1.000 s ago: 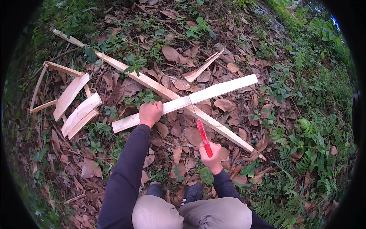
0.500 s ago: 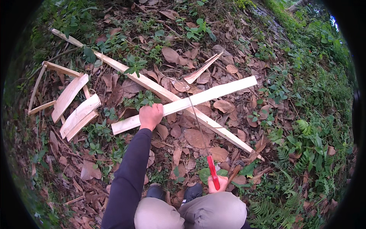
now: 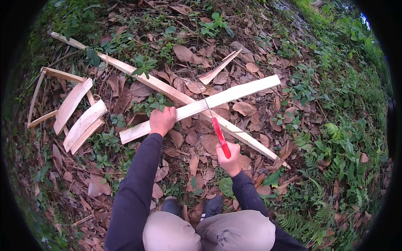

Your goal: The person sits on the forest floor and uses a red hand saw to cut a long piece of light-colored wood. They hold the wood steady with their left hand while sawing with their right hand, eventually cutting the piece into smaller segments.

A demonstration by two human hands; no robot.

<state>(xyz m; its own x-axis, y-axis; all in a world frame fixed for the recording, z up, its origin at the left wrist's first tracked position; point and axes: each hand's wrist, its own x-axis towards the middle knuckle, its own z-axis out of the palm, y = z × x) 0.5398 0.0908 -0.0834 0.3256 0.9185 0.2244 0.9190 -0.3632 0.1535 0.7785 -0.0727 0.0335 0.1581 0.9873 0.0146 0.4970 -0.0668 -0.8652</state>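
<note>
My left hand (image 3: 162, 120) is wrapped round a pale wooden plank (image 3: 243, 91), left of its middle. That plank lies crosswise on a longer strip of wood (image 3: 157, 85) on the ground. In my right hand (image 3: 230, 160) is a hand saw (image 3: 218, 132) with a red handle and a thin, narrow blade. The blade runs across the plank near where the two pieces cross, and its tip reaches past the plank's far edge. From this view I cannot tell how deep the blade sits in the wood.
A small frame of wooden slats and boards (image 3: 73, 106) lies at the left. Beyond the plank is a split wood offcut (image 3: 220, 68). Dry brown leaves (image 3: 244, 108) and low green plants cover the ground, with ferns (image 3: 320, 165) at the right. My shoes (image 3: 212, 206) are at the near side.
My right hand has pushed the saw forward, away from my knees, so its handle is now close to the plank. My left hand keeps its hold on the plank.
</note>
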